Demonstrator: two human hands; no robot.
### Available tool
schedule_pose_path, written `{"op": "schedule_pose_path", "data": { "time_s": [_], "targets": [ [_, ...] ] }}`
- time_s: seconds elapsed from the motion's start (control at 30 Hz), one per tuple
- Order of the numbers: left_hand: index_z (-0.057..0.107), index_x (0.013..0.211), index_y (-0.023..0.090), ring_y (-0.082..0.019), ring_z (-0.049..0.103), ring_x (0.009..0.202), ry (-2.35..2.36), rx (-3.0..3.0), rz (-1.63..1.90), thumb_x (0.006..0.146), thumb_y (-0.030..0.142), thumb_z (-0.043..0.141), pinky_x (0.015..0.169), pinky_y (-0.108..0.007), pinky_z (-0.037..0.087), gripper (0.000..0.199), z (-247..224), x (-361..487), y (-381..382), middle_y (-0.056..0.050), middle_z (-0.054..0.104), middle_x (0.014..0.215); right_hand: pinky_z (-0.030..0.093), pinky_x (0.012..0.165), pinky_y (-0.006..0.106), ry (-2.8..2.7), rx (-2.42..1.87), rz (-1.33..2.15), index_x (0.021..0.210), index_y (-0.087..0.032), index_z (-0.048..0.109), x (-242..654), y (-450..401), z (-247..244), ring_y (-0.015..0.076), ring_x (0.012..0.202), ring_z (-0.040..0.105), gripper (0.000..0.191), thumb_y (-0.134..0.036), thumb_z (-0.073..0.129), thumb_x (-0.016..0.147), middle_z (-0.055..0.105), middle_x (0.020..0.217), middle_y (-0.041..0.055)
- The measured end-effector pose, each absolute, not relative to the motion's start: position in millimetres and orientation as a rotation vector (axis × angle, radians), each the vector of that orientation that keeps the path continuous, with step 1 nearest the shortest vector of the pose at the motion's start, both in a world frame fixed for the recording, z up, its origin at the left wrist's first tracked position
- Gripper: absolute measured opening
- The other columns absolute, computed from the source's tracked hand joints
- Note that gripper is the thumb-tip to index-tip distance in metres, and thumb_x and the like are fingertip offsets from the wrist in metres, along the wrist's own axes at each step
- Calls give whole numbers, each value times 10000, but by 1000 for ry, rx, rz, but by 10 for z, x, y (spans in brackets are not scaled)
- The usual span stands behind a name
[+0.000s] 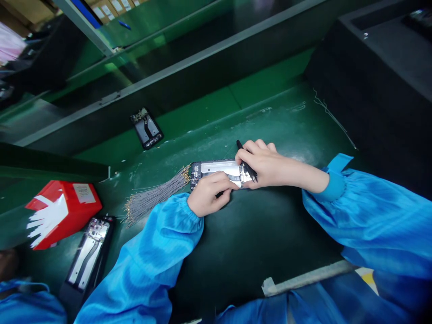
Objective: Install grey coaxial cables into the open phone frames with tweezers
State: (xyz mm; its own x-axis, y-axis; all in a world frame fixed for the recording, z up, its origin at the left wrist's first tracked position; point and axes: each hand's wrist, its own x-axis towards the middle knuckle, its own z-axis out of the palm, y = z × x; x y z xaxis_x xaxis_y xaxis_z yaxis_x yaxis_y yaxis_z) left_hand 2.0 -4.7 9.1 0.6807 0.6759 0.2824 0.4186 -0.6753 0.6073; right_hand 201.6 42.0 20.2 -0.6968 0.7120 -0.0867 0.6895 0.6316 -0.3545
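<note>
An opened phone body (219, 167) lies on the green table, its long side running left to right. My left hand (212, 193) rests over its lower edge, thumb and forefinger bent together near the flat cable; whatever is between them is too small to tell. Over the phone's right end is my right hand (259, 164), fingers curled round black tweezers (248, 163). The tweezers slant down to the right beside the phone's end. A bundle of thin grey cables (158, 195) with gold ends lies just left of the phone.
Another opened phone (146, 128) lies farther back. A red box (72, 209) with white strips stands at left, beside more phone bodies (89, 254). A black case (378, 85) stands at right, with loose thin wires (334, 118) nearby. Someone's blue sleeve (30, 306) shows at lower left.
</note>
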Motion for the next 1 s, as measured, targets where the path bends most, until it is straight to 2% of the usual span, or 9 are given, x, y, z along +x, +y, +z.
{"op": "schedule_pose_path", "data": {
  "time_s": [0.57, 0.87, 1.0],
  "targets": [
    [636, 729, 181, -118, 502, 625, 784, 2429, 533, 730, 122, 404, 634, -260, 383, 240, 115, 18, -32, -10, 601, 647, 222, 618, 296, -2868, -1251, 628, 934, -238, 447, 1927, 507, 251, 235, 854, 373, 396, -449, 594, 633, 417, 948, 64],
    [626, 732, 183, -123, 488, 632, 801, 2421, 508, 720, 119, 407, 638, -263, 378, 229, 115, 27, -38, -10, 600, 653, 246, 639, 333, -2936, -1372, 560, 917, -213, 453, 1815, 428, 354, 268, 878, 361, 375, -381, 590, 611, 404, 984, 99],
    [579, 746, 166, -128, 461, 622, 854, 2380, 634, 723, 107, 408, 629, -261, 393, 183, 87, 37, -53, -6, 555, 615, 242, 648, 330, -2920, -1183, 515, 912, -210, 454, 1855, 413, 302, 261, 871, 364, 296, -352, 549, 671, 412, 979, 102]
  ]
}}
